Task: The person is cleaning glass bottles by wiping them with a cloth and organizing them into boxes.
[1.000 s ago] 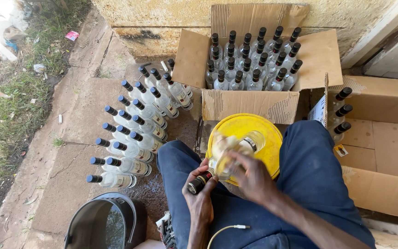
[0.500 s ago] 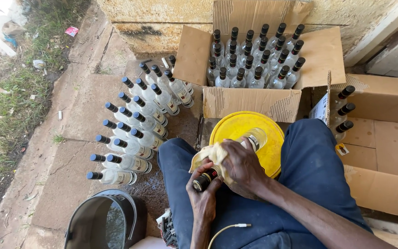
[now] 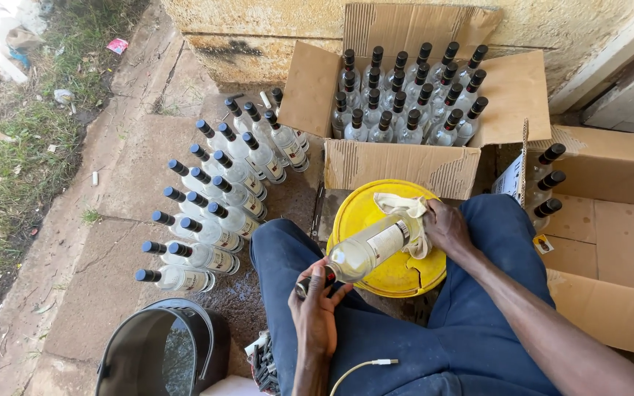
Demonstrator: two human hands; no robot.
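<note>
Clear glass bottle [image 3: 367,248] with a black cap lies slanted over the round yellow plastic lid [image 3: 376,213] between the knees. Left hand [image 3: 315,308] curls its fingers around the capped neck to steady it; right hand [image 3: 445,227] presses a pale cloth [image 3: 405,209] against the bottle's base end.

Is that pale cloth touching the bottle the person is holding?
Touching. The head view shows the cloth pressed by the right hand against the base end of the bottle, with no gap between them.
</note>
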